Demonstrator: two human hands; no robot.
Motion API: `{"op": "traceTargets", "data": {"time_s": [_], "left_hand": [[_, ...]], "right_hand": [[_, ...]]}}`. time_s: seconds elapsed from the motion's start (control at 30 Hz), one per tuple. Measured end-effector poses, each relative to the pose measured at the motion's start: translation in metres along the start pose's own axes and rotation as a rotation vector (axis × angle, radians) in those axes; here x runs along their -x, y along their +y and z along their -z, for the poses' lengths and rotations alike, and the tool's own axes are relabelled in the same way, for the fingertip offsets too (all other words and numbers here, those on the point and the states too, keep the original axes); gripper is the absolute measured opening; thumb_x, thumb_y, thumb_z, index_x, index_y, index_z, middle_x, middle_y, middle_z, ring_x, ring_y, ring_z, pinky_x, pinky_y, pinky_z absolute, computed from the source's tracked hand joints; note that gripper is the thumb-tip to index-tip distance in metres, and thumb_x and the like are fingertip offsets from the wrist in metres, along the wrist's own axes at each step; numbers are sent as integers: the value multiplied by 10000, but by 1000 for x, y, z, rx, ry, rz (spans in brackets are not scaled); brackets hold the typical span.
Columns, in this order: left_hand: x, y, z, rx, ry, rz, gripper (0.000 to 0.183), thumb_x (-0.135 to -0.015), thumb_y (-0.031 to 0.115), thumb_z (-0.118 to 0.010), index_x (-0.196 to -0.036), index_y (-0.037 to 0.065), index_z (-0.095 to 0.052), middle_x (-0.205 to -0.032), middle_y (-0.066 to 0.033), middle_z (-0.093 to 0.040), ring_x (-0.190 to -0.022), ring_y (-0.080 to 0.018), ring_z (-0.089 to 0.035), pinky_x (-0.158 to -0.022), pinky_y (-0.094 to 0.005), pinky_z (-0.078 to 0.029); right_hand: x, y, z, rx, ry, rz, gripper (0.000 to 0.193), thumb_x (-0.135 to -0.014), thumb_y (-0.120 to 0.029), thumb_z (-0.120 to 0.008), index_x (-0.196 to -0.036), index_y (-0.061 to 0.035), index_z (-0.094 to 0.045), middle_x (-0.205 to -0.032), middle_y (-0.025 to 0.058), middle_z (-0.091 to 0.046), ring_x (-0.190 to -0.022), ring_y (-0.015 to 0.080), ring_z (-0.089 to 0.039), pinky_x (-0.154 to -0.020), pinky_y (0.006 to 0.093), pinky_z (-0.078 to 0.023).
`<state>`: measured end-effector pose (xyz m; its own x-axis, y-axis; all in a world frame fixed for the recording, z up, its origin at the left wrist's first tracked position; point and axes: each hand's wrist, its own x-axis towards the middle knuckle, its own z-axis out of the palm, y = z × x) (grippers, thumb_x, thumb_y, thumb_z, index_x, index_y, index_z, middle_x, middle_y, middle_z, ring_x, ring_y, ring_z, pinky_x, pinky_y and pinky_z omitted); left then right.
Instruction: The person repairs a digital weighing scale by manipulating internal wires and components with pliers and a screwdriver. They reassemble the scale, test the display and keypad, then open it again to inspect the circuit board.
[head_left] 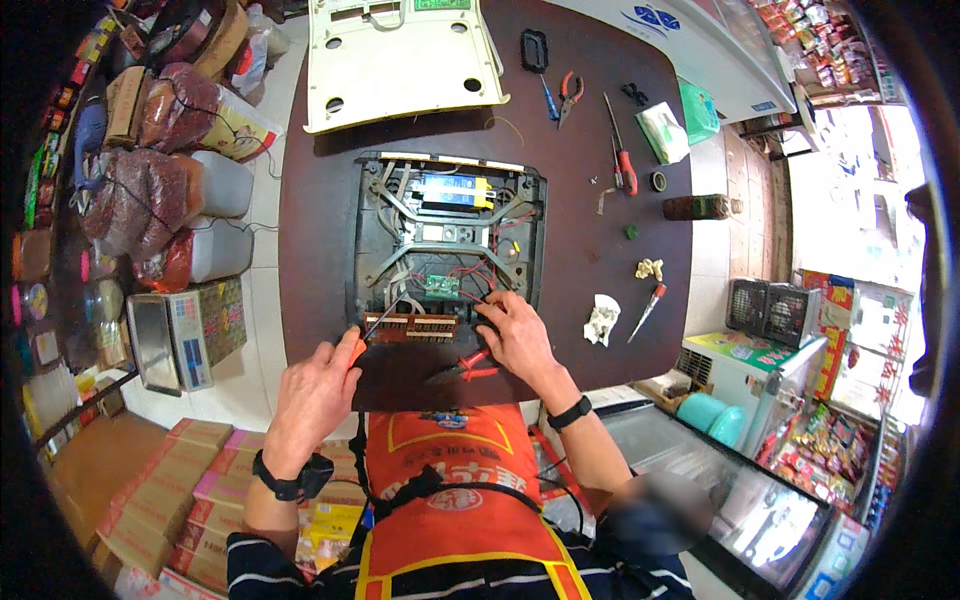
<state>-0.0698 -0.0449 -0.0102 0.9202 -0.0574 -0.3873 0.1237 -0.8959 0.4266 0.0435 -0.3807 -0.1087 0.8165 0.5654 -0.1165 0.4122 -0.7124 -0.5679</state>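
My left hand (315, 390) is closed round the orange handle of a screwdriver (378, 322). Its shaft points up and right to the near edge of an opened scale base (366, 240). Over that edge my right hand (522, 342) has its fingers bent together at a small dark part, mostly hidden by the fingertips. Between the hands lies a brown display board (425, 329), with a small green circuit board (442, 286) beyond it. Inside the base are a metal cross frame (395, 258), red and grey wires, and a blue-and-yellow battery (455, 190). Red-handled pliers (474, 366) rest below my right hand.
A cream scale cover (400, 80) lies at the table's far side. To the right are orange pliers (570, 98), a red screwdriver (627, 175), another screwdriver (648, 310), crumpled tissue (601, 320) and a bottle (697, 207). Another scale (165, 345) stands at left.
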Motion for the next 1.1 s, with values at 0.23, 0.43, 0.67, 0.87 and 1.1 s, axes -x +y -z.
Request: {"op": "traceTargets", "data": {"time_s": [0.23,0.43,0.67,0.87,1.1], "left_hand": [[9,12,-40,42,-108,225,715,-1027,189,-731,-1669,86,-435,-1172,-247,-733,-1015,-469,-741,-878,-554,-610],[18,12,-89,149,-17,296,726,-1011,187,-719,-1661,62,-420,-1242,-283,-731,-1093,-518,-714,-944,-581,-588],[2,-25,-131,267,33,212,448,-962,71,-652,-1398,20,-562,-1238,-321,-699,-1186,-542,-661,-995,-592,-544],[-9,-39,-137,326,102,207,276,-983,188,-743,-1170,17,-635,-1022,-302,-734,-990,-543,-699,-856,-600,-555],[-11,-34,-121,142,60,207,345,-965,322,-828,-912,6,-700,-845,-271,-727,-820,-513,-699,-726,-562,-546]], "right_hand": [[0,30,9,-79,13,138,300,-901,-105,-815,-1195,-51,-783,-1226,126,-685,-1117,363,-691,-969,465,-595],[9,55,19,-163,28,160,308,-920,-101,-811,-1225,-78,-775,-1185,130,-699,-1099,371,-699,-931,462,-609],[41,61,32,-138,169,52,299,-923,-98,-811,-1217,-90,-758,-1032,119,-704,-980,374,-694,-848,481,-590],[81,37,12,-165,200,-100,286,-953,-122,-775,-1238,-100,-753,-978,148,-726,-938,409,-717,-841,500,-595],[85,27,3,-154,317,-106,283,-972,-94,-751,-1255,-88,-745,-1026,146,-721,-978,397,-726,-815,475,-606]]}}
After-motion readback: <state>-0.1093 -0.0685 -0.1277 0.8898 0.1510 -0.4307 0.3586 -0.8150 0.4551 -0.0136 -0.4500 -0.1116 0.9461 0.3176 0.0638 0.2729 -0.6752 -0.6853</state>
